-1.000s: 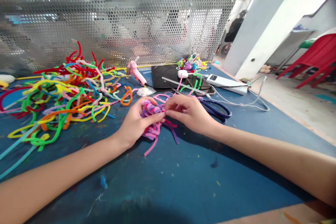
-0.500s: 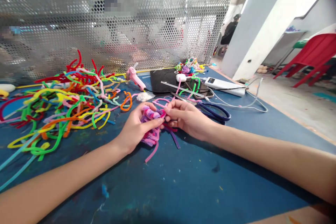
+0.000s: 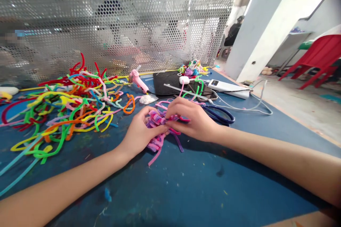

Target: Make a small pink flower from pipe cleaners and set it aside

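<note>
Head view: the woven bundle (image 3: 156,122) (pink-purple) slants, loose ends nearest.

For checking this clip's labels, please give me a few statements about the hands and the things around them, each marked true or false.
1. The left hand holds the pink and purple bundle, and the right hand touches it too. True.
2. The pink glue gun is gripped in the right hand. False: it lies on the table, beyond the hands.
3. The big tangle of colored fuzzy strands is to the right of both hands. False: it is to their left.
4. The plastic chair beyond the table is red. True.
5. The dark blue loops are left of the glue gun. False: they are right of it.
</note>
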Demonstrator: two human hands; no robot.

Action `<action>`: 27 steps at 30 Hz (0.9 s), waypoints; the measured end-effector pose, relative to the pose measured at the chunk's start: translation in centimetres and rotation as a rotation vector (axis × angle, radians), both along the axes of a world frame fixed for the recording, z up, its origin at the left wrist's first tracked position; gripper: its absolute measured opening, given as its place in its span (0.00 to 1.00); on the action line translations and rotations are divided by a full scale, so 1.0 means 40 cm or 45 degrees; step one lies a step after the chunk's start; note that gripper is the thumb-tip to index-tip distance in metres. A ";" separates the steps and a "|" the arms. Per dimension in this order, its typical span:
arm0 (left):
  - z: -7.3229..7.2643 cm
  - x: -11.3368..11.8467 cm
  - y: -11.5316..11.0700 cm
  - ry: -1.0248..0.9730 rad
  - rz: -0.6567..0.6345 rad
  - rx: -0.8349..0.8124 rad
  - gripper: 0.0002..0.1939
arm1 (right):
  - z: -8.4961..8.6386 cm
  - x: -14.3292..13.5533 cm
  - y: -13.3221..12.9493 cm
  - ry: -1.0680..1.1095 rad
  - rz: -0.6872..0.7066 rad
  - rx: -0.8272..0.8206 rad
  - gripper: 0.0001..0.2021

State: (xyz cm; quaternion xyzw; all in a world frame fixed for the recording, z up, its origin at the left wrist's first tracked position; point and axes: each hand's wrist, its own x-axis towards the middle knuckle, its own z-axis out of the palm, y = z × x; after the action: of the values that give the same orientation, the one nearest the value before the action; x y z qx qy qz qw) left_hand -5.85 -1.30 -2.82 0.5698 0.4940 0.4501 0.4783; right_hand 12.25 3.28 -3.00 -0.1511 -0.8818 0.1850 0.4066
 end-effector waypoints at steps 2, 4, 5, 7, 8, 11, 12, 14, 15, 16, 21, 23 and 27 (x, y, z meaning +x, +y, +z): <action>-0.003 -0.002 0.001 0.143 0.015 0.060 0.19 | 0.014 0.010 -0.001 -0.251 0.009 0.543 0.07; -0.007 -0.004 -0.001 0.321 0.013 0.166 0.17 | 0.025 0.015 -0.004 -0.401 -0.007 0.871 0.11; -0.009 -0.005 -0.003 0.401 0.005 0.219 0.16 | 0.029 0.015 -0.005 -0.451 -0.025 0.976 0.12; -0.014 -0.007 -0.008 0.507 -0.005 0.282 0.16 | 0.033 0.013 -0.007 -0.513 -0.065 1.125 0.12; -0.015 -0.007 -0.010 0.521 -0.009 0.281 0.16 | 0.033 0.012 -0.008 -0.534 -0.083 1.176 0.11; -0.011 -0.003 -0.013 0.424 -0.021 0.234 0.14 | 0.032 0.016 -0.007 -0.536 -0.098 1.227 0.12; -0.008 0.000 -0.013 0.354 -0.032 0.202 0.14 | 0.031 0.020 -0.006 -0.519 -0.074 1.192 0.12; 0.001 0.004 -0.011 0.169 -0.075 0.095 0.15 | 0.028 0.027 -0.002 -0.421 0.005 1.000 0.12; 0.004 0.005 -0.010 0.071 -0.098 0.037 0.17 | 0.026 0.029 0.000 -0.339 0.034 0.830 0.12; 0.006 0.005 -0.008 -0.022 -0.117 -0.012 0.18 | 0.023 0.029 0.002 -0.242 0.035 0.607 0.10; 0.001 -0.001 -0.004 -0.280 -0.153 -0.075 0.19 | -0.004 -0.001 0.004 0.176 -0.021 -0.852 0.07; 0.000 -0.001 -0.003 -0.307 -0.142 -0.084 0.20 | -0.012 -0.013 0.004 0.232 0.009 -1.125 0.09; 0.004 0.005 -0.003 -0.249 -0.095 -0.126 0.21 | -0.001 -0.008 0.000 0.052 -0.117 -0.463 0.04</action>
State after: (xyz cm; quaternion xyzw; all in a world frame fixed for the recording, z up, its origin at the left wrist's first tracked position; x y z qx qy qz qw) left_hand -5.64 -1.41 -2.66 0.5170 0.4451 0.4604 0.5681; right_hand 11.93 3.27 -3.03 -0.2585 -0.8176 0.3255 0.3985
